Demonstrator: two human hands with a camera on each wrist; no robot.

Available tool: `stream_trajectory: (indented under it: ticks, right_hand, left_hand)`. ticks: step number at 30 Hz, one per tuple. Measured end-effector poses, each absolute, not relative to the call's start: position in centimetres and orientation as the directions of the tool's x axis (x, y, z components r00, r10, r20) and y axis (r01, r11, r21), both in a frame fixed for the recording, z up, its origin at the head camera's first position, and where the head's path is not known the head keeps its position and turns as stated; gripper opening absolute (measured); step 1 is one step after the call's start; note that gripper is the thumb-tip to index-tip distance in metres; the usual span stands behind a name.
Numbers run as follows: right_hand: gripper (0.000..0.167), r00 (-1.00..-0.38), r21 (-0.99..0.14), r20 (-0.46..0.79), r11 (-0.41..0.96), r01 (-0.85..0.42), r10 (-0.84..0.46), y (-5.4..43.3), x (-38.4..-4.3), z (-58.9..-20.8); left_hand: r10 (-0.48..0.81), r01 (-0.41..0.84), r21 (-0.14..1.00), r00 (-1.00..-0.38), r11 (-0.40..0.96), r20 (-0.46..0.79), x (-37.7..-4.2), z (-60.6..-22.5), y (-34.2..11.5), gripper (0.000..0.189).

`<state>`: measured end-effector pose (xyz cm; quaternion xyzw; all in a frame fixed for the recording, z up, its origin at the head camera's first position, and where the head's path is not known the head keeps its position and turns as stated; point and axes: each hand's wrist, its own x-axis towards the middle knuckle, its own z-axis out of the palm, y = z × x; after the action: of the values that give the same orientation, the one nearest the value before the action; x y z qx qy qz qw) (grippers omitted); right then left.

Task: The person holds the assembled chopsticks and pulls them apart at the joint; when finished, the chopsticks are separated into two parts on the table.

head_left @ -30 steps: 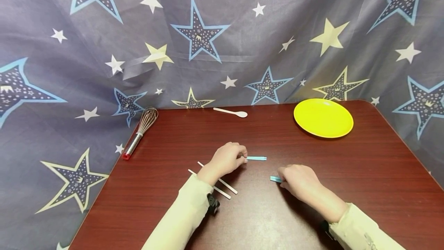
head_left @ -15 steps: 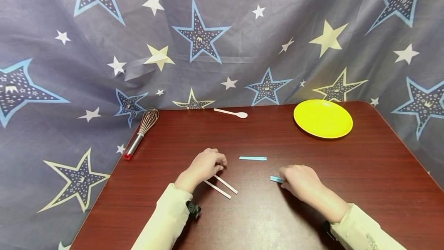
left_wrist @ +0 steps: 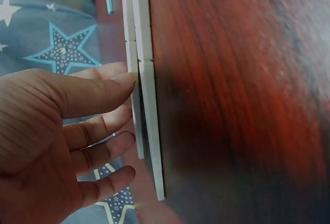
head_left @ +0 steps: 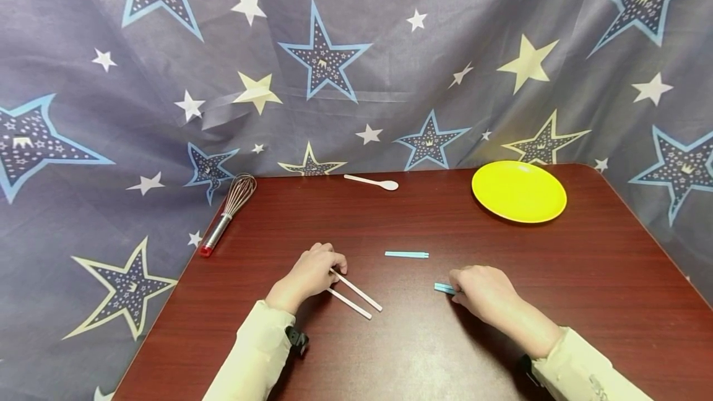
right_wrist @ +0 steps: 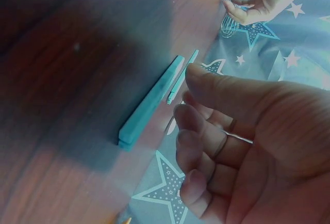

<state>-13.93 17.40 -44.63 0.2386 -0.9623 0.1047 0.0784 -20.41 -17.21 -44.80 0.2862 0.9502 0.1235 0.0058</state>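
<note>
Two white chopsticks (head_left: 356, 290) lie slantwise and side by side on the table (head_left: 423, 351). My left hand (head_left: 313, 270) is over their far ends. In the left wrist view its thumb overlaps the nearer-lying stick (left_wrist: 139, 115), with the other fingertips spread along its edge. My right hand (head_left: 483, 293) is low at a short, light blue stick-like piece (head_left: 444, 288), hiding part of it. In the right wrist view, thumb and fingers are loosely bent beside this tapered piece (right_wrist: 149, 102), a gap between. A second light blue piece (head_left: 406, 255) lies farther back, between the hands.
A whisk (head_left: 228, 215) with a red-tipped handle lies at the table's left edge. At the back edge is a white spoon (head_left: 371, 182); a yellow plate (head_left: 518, 192) is at back right. A grey star-patterned cloth (head_left: 356, 67) hangs behind the table.
My left hand has left the farther blue piece and moved left and towards me, down to the white chopsticks. The right hand has stayed in place.
</note>
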Motion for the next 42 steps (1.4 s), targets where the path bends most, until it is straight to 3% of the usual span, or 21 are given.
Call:
stream_trajectory:
  ticks: [42]
  right_hand:
    - [0.034,-0.888,-0.165,0.147,0.874,-0.456,-0.436,17.5,-13.7,-44.7]
  left_hand:
    - [0.600,0.609,0.017,-0.784,0.793,0.160,-20.5,-45.2,-16.4,0.025]
